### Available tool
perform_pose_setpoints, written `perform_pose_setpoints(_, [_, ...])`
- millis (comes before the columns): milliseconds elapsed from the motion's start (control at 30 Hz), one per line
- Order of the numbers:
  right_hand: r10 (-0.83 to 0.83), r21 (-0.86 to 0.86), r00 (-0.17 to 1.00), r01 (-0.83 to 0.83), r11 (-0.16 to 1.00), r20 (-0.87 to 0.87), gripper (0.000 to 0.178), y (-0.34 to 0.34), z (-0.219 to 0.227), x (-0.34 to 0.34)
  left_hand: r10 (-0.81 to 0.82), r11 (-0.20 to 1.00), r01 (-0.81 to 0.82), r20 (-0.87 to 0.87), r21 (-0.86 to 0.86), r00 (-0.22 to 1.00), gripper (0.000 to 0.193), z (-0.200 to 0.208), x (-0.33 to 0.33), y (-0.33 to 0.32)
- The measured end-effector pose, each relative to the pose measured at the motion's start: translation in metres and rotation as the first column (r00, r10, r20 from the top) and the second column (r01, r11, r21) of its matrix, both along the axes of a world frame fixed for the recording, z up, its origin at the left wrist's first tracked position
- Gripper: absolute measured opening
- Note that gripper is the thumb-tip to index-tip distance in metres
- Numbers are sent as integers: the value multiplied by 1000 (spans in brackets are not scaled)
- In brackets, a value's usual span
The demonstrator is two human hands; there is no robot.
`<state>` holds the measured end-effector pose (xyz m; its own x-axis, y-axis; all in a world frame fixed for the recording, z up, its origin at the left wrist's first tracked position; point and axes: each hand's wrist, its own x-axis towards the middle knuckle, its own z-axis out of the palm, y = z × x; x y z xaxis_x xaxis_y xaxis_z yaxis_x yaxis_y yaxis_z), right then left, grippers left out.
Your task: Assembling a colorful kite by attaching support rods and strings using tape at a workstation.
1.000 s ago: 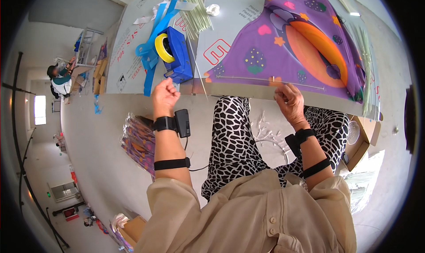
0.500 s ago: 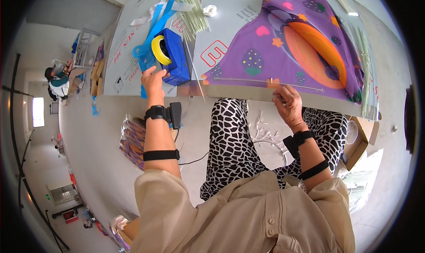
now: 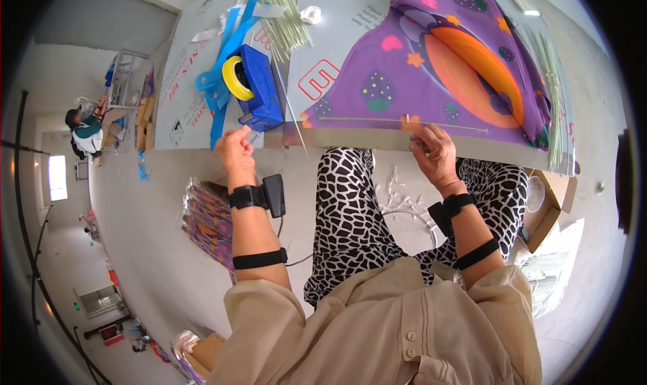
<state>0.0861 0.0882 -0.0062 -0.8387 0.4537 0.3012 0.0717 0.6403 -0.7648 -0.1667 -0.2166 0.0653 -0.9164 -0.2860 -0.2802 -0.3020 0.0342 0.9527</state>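
Observation:
My left hand (image 3: 236, 154) is at the table's front edge, just below the blue tape dispenser (image 3: 261, 92) with its yellow-rimmed roll. Its thumb and fingers are pinched together; anything between them is too small to make out. My right hand (image 3: 433, 154) is curled closed at the lower hem of the purple printed fabric (image 3: 357, 95), which has orange, star and strawberry shapes. Just beyond its fingertips, a thin pale rod (image 3: 364, 120) lies along that hem, with a small white piece (image 3: 407, 118) on it. What the right fingers hold, if anything, is hidden.
Blue strips (image 3: 219, 82) and a bundle of thin pale rods (image 3: 280, 18) lie on the table's left half. More rods (image 3: 554, 95) line its right edge. An open carton (image 3: 542, 213) stands on the floor at right. Another person (image 3: 87, 127) is far off at left.
My left hand has come away from the tape dispenser toward me, its fingers now closed in a pinch. The right hand has shifted slightly at the hem.

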Motion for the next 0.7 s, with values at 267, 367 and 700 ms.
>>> perform_pose_setpoints(267, [-5,12,1000,6,1000,-31,12,0,-3,-2,22,961,-86,241,261,970,13,-68,51,2])
perform_pose_setpoints(367, [-17,32,1000,17,999,-14,10,3,-3,2,-79,930,34,109,365,991,24,-39,82,48])
perform_pose_setpoints(700, [-111,-45,990,108,993,-86,9,-7,-4,21,-654,620,577,-57,532,755,25,-26,137,190])
